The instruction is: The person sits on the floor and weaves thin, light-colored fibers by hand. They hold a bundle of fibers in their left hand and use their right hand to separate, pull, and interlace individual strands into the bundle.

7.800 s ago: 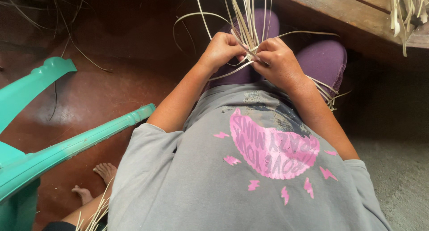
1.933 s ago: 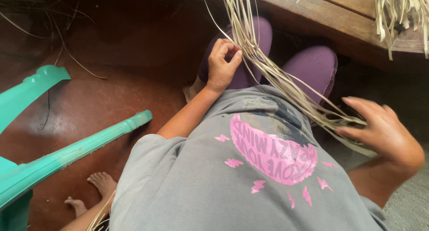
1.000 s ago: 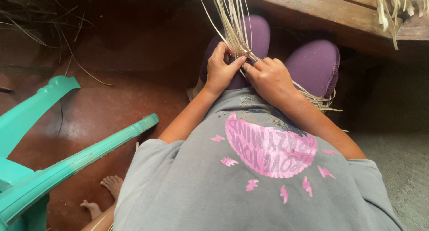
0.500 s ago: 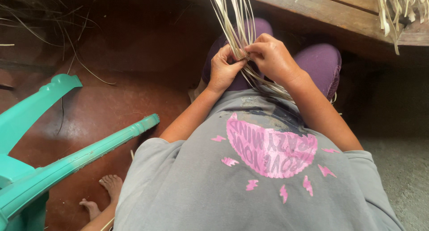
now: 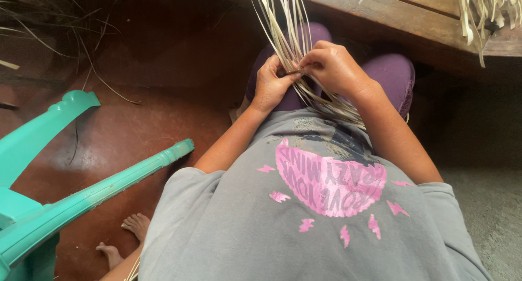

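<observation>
Two hands, the left hand [image 5: 274, 85] and the right hand [image 5: 331, 69], meet in one grip on one bundle of pale straw strips [image 5: 283, 20], too many to count. Down-left of the grip stand two teal chair legs [image 5: 98, 191], and one bare foot [image 5: 133, 226].

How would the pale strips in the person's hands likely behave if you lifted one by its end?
The strips look thin and narrow, so probably light. They curve and trail over the lap, so likely floppy. Both the left hand and right hand pinch them.
</observation>
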